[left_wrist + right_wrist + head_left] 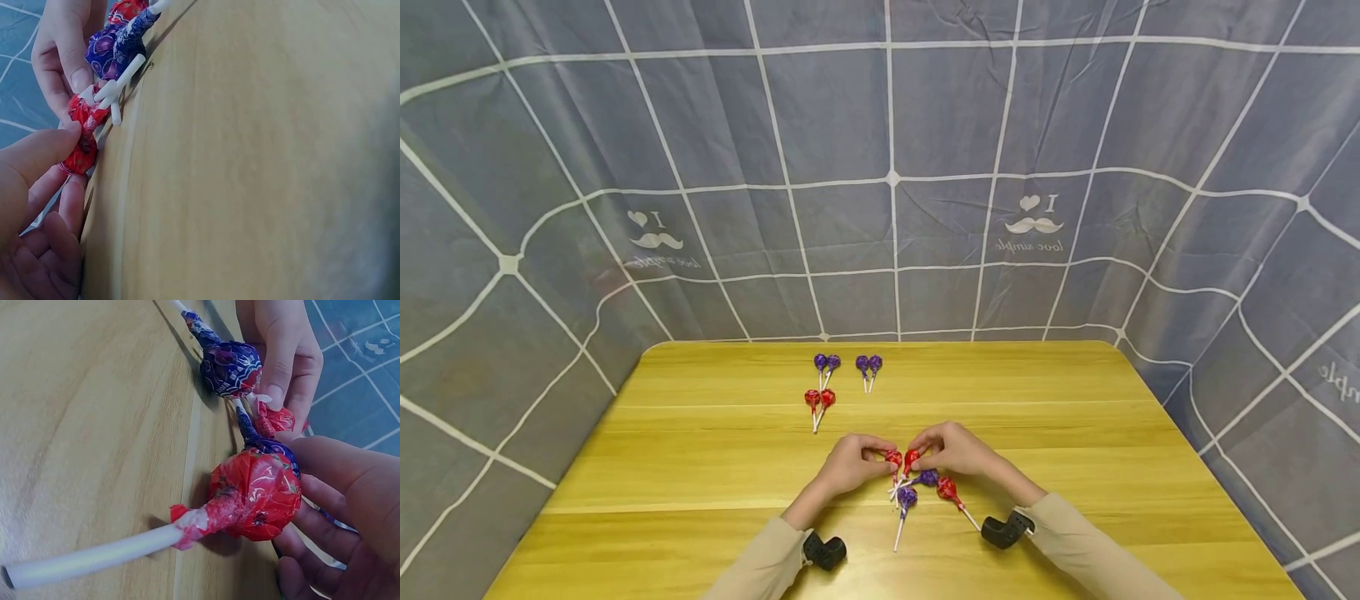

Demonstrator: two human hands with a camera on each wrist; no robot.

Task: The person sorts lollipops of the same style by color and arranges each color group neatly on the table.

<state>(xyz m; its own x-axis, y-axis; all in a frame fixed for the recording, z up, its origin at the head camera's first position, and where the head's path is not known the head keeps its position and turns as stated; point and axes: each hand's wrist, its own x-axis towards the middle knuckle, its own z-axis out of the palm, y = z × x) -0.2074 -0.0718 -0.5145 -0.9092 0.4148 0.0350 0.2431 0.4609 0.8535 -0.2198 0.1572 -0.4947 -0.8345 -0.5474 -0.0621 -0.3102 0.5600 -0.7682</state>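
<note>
Close together at mid-table, two red-wrapped lollipops are held by their heads. My left hand (pixel 848 463) pinches the left red lollipop (pixel 81 155) between thumb and fingers. The other red lollipop (pixel 912 460) is pinched by my right hand (pixel 957 451). Their white sticks point toward me and cross. Just below the right fingers lies a purple lollipop (pixel 928 477), its stick reaching left to the crossed sticks. A second purple lollipop (pixel 907 497) lies nearer me. The loose red lollipop (pixel 256 494) rests right of them, hiding part of the right hand's grip in the right wrist view.
Farther back on the wooden table (pixel 715 467) lie a red lollipop pair (pixel 820 398), a purple pair (pixel 827 362) directly behind it, and another purple pair (pixel 869 364) to the right. A grey gridded curtain (pixel 842 225) surrounds the table's back and sides.
</note>
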